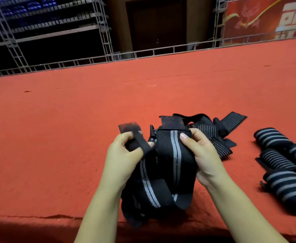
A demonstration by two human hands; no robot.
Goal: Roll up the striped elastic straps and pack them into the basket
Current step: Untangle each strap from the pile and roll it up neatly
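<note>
A black elastic strap with grey stripes point(174, 155) hangs looped between both hands above the red carpet. My left hand point(124, 155) pinches one end of it, with a dark velcro tab sticking up past the fingers. My right hand point(203, 155) grips the strap's folded part near a second velcro tab. Behind the hands lies a loose tangle of unrolled striped straps point(219, 130). Several rolled-up straps point(284, 163) sit on the carpet at the right. No basket shows in view.
The red carpeted surface point(73, 128) stretches wide to the left and back, with its front edge just below my forearms. Metal truss railing point(143, 53) borders the far edge, with scaffolding and a red banner behind it.
</note>
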